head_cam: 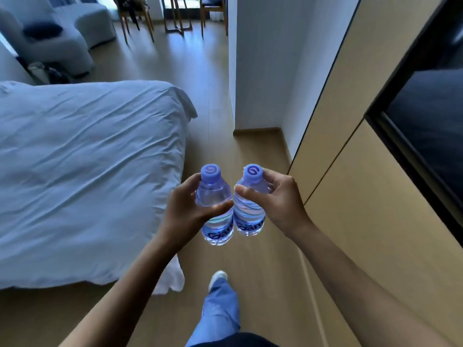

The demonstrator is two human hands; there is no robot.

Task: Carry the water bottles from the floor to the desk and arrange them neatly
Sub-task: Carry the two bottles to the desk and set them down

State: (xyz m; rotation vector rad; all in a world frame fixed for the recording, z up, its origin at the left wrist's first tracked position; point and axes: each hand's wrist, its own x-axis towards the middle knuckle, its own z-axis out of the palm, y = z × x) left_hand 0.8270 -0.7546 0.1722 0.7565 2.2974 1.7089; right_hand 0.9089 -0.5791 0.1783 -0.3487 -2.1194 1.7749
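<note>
I hold two small clear water bottles with blue caps and blue labels upright in front of me, above the wooden floor. My left hand (184, 209) grips the left bottle (215, 199) around its upper body. My right hand (278, 199) grips the right bottle (249, 216) near its shoulder, thumb across the front. The two bottles touch side by side. No desk shows clearly in view.
A bed with white sheets (87, 171) fills the left. A tan cabinet wall (363, 196) with a dark screen (426, 126) runs along the right. A white wall corner (235, 71) juts ahead. Wooden chairs (175, 13) and a pale armchair (62, 33) stand far ahead. The floor passage (213, 116) runs between.
</note>
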